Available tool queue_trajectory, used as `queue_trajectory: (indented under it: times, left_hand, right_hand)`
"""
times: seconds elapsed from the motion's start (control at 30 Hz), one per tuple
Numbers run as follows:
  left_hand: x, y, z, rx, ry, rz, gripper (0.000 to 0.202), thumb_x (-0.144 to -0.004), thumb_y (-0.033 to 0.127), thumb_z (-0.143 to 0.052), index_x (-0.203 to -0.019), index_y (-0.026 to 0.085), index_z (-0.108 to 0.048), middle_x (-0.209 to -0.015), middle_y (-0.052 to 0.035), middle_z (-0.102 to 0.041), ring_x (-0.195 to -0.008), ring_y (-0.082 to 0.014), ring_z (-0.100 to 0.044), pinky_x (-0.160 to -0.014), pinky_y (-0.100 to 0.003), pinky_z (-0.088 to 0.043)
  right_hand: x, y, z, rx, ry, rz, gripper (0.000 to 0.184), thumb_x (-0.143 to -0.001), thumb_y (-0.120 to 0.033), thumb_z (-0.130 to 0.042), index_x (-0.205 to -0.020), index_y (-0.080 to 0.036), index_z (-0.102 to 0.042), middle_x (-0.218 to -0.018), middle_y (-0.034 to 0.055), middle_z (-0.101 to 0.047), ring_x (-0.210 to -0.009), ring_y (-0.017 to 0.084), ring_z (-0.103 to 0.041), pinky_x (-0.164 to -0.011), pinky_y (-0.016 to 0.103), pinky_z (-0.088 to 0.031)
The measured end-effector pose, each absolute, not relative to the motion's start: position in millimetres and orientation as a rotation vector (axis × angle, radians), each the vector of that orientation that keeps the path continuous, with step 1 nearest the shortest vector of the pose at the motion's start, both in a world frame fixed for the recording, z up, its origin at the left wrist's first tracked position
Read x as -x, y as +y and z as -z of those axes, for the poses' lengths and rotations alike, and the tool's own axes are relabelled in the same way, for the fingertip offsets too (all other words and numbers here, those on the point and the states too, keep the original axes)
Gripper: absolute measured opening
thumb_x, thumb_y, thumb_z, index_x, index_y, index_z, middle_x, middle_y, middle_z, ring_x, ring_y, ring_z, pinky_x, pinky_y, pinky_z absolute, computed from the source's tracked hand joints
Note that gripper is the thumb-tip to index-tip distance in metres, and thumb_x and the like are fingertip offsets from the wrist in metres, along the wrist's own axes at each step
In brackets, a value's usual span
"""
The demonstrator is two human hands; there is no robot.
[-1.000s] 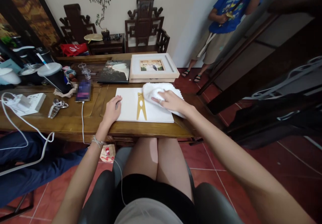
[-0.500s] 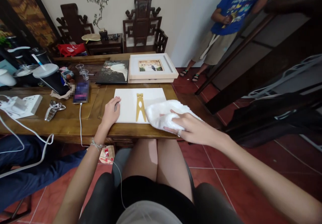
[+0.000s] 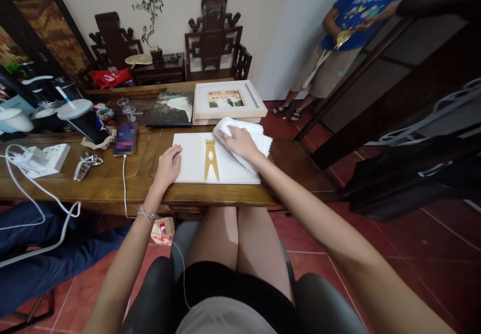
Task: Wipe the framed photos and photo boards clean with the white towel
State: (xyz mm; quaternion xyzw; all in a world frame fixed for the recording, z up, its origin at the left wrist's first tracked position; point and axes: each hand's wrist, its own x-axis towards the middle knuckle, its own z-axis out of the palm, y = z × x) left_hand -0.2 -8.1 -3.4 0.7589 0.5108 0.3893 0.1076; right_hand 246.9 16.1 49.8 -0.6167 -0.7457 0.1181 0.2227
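A flat white board lies on the wooden table before me, bearing a gold, clothespin-like shape with a split lower end. My left hand is at the board's left edge, its fingers curled over the rim and gripping it. In my right hand is a bunched white towel, pressed on the board's upper right part. The towel covers that corner and reaches past the board's right side. Part of my right fingers is hidden in the towel.
Behind the board lie a framed photo and a dark picture panel. To the left are a phone, a hair clip, a power strip and a lidded cup. A person in blue stands at right.
My right hand has moved the towel away from me, from the board's near right corner to its far right part. My left hand stays at the left edge.
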Motion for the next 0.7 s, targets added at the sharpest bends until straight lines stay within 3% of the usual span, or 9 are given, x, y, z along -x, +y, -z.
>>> queue_trajectory:
  times: [0.13,0.2,0.27,0.37,0.47,0.57,0.7]
  left_hand:
    - [0,-9,2,-2.241,1.502,-1.141,0.029,-0.088,0.014,-0.048,-0.106,0.016,-0.069,-0.122,-0.0123,-0.069,-0.121,-0.0246,-0.061,-0.109,-0.044,-0.044]
    - [-1,-10,2,-2.25,1.498,-1.139,0.028,-0.088,0.014,-0.048,-0.106,0.015,-0.069,-0.122,-0.0128,-0.069,-0.121,-0.0247,-0.061,-0.109,-0.044,-0.044]
    - [-1,-10,2,-2.255,1.499,-1.137,0.028,-0.088,0.014,-0.048,-0.106,0.015,-0.069,-0.122,-0.0128,-0.069,-0.121,-0.0244,-0.061,-0.109,-0.044,-0.044]
    - [-2,-10,2,-2.258,1.503,-1.131,0.028,-0.088,0.013,-0.048,-0.107,0.016,-0.068,-0.123,-0.0115,-0.069,-0.121,-0.0236,-0.061,-0.109,-0.044,-0.044]
    - [-2,-10,1,-2.249,1.503,-1.126,0.028,-0.088,0.013,-0.047,-0.107,0.016,-0.068,-0.123,-0.012,-0.068,-0.121,-0.0239,-0.061,-0.11,-0.044,-0.043]
    - [-2,-10,0,-2.239,1.511,-1.109,0.029,-0.088,0.013,-0.047,-0.107,0.016,-0.068,-0.124,-0.0121,-0.068,-0.122,-0.0244,-0.06,-0.11,-0.043,-0.043]
    - [-1,-9,0,-2.257,1.519,-1.1,0.03,-0.088,0.014,-0.047,-0.109,0.014,-0.068,-0.124,-0.0134,-0.068,-0.122,-0.0245,-0.061,-0.109,-0.043,-0.043]
  right_hand:
    - [-225,-22,-45,1.303,-2.351,-0.297,0.022,-0.09,-0.02,-0.042,-0.091,-0.016,-0.064,-0.107,0.0142,-0.07,-0.105,0.033,-0.061,-0.105,0.049,-0.03]
    - [-227,-52,-47,1.114,-2.493,-0.305,0.024,-0.081,-0.012,-0.045,-0.093,-0.016,-0.065,-0.113,0.0127,-0.069,-0.109,0.032,-0.06,-0.104,0.047,-0.031]
    - [-237,-79,-54,1.021,-2.593,-0.373,0.024,-0.076,-0.009,-0.047,-0.088,-0.019,-0.066,-0.104,0.0102,-0.071,-0.101,0.031,-0.062,-0.097,0.043,-0.038]
    - [-255,-92,-65,0.991,-2.635,-0.527,0.017,-0.083,-0.016,-0.048,-0.079,-0.021,-0.064,-0.077,0.0054,-0.067,-0.078,0.025,-0.061,-0.08,0.036,-0.043]
    - [-265,-68,-67,1.07,-2.534,-0.576,0.03,-0.094,-0.034,-0.043,-0.073,-0.019,-0.059,-0.066,0.0029,-0.06,-0.066,0.021,-0.056,-0.07,0.032,-0.041]
    - [-257,-26,-58,1.201,-2.402,-0.437,0.034,-0.096,-0.04,-0.041,-0.076,-0.018,-0.058,-0.073,0.0068,-0.064,-0.072,0.023,-0.058,-0.075,0.034,-0.042]
    - [-226,12,-46,1.34,-2.374,-0.251,0.029,-0.095,-0.028,-0.039,-0.093,-0.012,-0.063,-0.099,0.0157,-0.07,-0.095,0.031,-0.062,-0.093,0.044,-0.04]
